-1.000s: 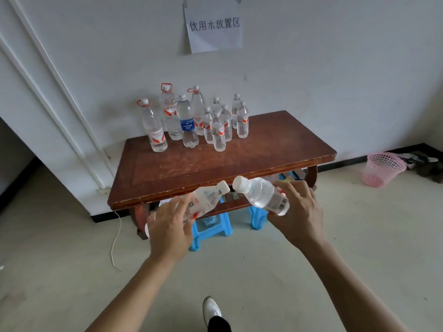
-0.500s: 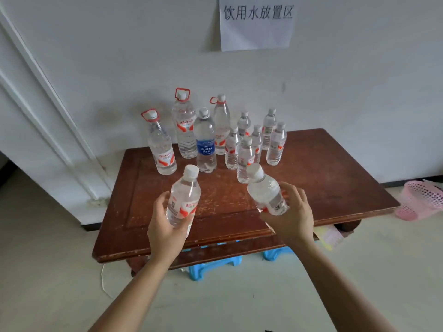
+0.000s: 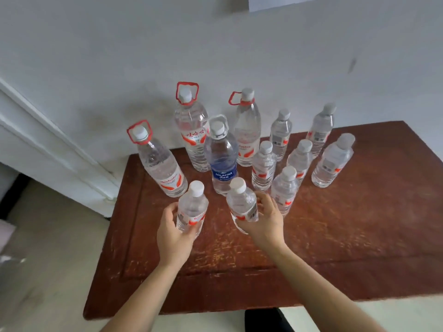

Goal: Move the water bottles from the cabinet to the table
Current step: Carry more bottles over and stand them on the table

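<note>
My left hand (image 3: 172, 236) grips a small clear water bottle (image 3: 191, 207) with a white cap, held upright over the brown wooden table (image 3: 335, 236). My right hand (image 3: 266, 221) grips a second small bottle (image 3: 242, 202), tilted slightly left. Both bottles are just in front of a cluster of several water bottles standing at the table's back: large ones with red carry rings (image 3: 163, 164), a blue-labelled Aquafina bottle (image 3: 223, 159), and small ones (image 3: 285, 190) to the right. Whether the held bottles touch the tabletop is hidden.
A white wall (image 3: 239, 44) rises directly behind the table, with a sheet of paper (image 3: 287, 2) at the top edge. White door trim (image 3: 48, 140) runs along the left. Bare tabletop lies in front and to the right of the cluster.
I have come closer to the table. Both hands have moved forward with their bottles, from the table's front half up to the standing cluster; the right bottle is more upright.
</note>
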Action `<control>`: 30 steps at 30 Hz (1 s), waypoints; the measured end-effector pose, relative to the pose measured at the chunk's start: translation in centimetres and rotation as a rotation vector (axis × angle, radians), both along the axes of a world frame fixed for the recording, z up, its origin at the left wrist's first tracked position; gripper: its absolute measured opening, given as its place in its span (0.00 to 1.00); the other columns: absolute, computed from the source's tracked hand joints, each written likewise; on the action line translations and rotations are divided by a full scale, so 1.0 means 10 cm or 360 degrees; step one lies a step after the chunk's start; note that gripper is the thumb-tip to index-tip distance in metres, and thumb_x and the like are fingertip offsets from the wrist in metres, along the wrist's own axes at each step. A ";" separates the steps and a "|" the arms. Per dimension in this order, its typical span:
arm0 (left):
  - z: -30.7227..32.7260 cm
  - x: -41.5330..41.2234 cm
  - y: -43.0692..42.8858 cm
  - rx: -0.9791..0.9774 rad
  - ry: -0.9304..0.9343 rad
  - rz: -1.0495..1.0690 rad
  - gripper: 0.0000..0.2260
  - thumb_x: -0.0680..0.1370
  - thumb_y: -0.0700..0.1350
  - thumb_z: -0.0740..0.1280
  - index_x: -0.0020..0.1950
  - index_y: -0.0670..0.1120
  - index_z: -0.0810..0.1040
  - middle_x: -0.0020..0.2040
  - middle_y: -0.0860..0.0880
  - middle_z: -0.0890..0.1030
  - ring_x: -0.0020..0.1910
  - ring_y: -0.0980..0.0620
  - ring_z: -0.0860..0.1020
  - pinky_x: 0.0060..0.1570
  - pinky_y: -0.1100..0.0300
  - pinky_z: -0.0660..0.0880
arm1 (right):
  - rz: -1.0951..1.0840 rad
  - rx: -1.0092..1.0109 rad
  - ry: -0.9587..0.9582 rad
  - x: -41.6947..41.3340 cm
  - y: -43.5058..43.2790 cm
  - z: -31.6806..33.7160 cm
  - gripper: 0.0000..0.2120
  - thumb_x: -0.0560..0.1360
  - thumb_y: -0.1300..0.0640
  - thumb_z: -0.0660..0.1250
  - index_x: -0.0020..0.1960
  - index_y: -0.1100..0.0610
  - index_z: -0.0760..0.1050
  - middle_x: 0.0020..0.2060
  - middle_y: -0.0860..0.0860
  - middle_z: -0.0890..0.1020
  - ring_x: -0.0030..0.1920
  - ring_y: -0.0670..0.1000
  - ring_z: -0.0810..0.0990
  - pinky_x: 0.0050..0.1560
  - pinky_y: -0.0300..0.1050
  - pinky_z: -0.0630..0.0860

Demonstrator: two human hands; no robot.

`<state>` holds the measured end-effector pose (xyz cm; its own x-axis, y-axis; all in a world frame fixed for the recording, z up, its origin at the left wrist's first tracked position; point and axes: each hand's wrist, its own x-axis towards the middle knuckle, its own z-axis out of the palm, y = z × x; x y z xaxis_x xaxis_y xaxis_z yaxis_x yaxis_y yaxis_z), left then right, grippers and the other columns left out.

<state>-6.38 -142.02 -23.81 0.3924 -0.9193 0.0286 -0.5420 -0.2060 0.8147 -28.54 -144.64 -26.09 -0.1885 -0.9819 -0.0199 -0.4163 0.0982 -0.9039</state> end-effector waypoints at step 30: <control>-0.54 0.98 -0.75 0.0167 0.0218 -0.0722 0.23 0.75 0.54 0.73 0.62 0.42 0.72 0.55 0.46 0.77 0.49 0.47 0.79 0.48 0.50 0.77 | -0.0635 0.0204 0.0388 1.22 0.12 -0.08 0.42 0.74 0.41 0.73 0.79 0.35 0.52 0.72 0.46 0.68 0.59 0.41 0.73 0.54 0.44 0.73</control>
